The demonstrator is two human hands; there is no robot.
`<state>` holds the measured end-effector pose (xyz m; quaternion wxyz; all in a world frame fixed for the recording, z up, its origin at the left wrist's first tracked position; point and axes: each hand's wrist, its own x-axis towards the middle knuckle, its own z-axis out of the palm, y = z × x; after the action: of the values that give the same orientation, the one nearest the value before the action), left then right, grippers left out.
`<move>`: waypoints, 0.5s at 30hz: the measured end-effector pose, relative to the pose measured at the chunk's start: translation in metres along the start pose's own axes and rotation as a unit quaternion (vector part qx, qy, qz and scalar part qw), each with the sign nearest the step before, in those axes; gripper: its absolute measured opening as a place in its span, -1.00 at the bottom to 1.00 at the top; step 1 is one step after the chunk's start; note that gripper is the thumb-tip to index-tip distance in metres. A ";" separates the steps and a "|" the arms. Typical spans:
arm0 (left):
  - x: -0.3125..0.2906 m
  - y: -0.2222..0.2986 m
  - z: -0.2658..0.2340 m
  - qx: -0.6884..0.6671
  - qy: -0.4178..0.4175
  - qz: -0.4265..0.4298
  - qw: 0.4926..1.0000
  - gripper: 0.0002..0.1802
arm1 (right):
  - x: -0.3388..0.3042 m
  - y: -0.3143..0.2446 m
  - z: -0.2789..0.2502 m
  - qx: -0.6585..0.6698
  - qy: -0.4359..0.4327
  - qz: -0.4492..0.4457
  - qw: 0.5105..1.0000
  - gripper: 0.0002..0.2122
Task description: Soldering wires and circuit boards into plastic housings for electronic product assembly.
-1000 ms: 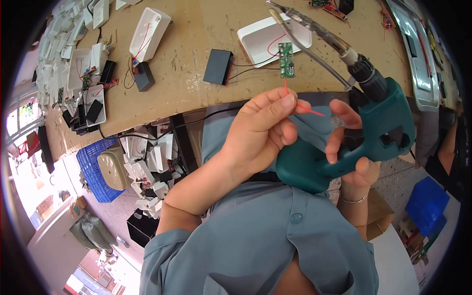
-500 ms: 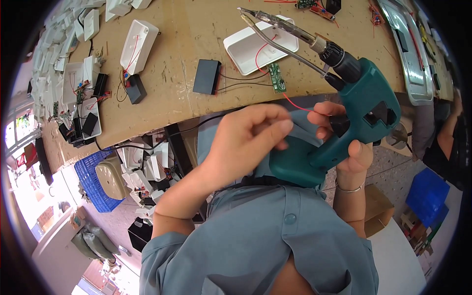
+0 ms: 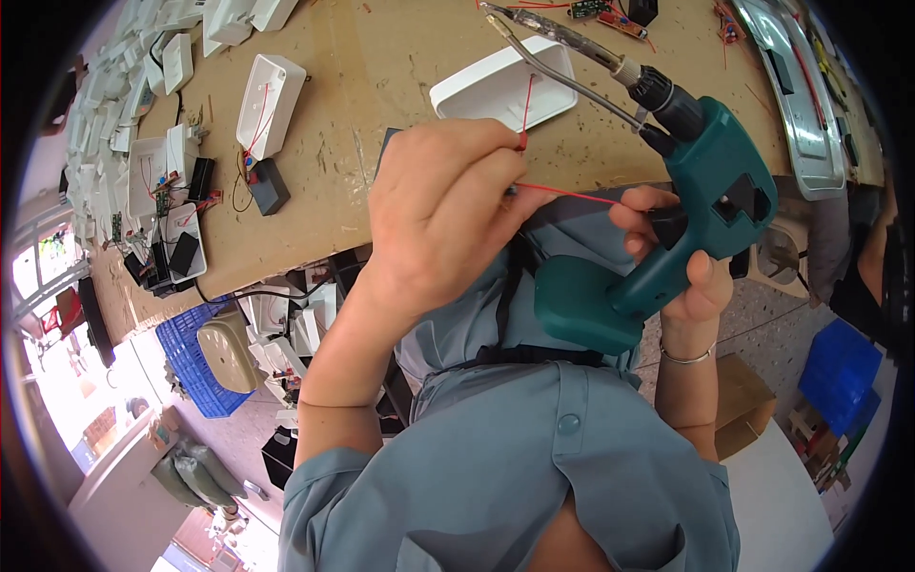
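My right hand is closed round the handle of a green soldering gun, whose tip points up and left over the bench. Its thumb lies along the handle, and a red wire runs to its fingertips. My left hand is closed, back upward, at the bench's near edge. Its fingers pinch the small circuit board, which they almost wholly hide; red wires leave it on both sides. One wire leads up into a white plastic housing just beyond. A black box is mostly covered by my left hand.
Another white housing with a wired black box lies to the left. Many white housings are heaped at far left. A metal tray stands at right. Below the bench are a blue basket and more housings.
My left hand has moved up and closed over the circuit board, covering it and most of the black box. The red wire to my right hand is straighter; the soldering gun has shifted slightly right.
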<state>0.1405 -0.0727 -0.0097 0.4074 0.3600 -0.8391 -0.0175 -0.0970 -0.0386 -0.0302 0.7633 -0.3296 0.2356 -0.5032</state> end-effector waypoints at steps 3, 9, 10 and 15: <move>-0.005 -0.001 0.002 -0.064 0.062 -0.063 0.994 -0.65 | 0.004 0.003 -0.001 0.010 0.011 0.020 1.000 -0.30; 0.008 0.010 -0.013 -0.012 -0.133 0.028 0.991 -0.66 | 0.016 -0.001 -0.002 -0.021 0.013 -0.009 1.000 -0.30; 0.009 0.009 -0.013 -0.024 -0.115 0.020 0.993 -0.67 | 0.019 -0.002 -0.003 -0.022 -0.004 -0.007 1.000 -0.31; 0.015 0.008 0.004 -0.090 0.020 -0.005 0.996 -0.69 | 0.029 -0.004 -0.002 -0.031 -0.059 -0.001 0.998 -0.33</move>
<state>0.1271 -0.0771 -0.0001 0.4550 0.3266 -0.8238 -0.0873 -0.0898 -0.0670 -0.0298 0.7646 -0.3821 0.2055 -0.4766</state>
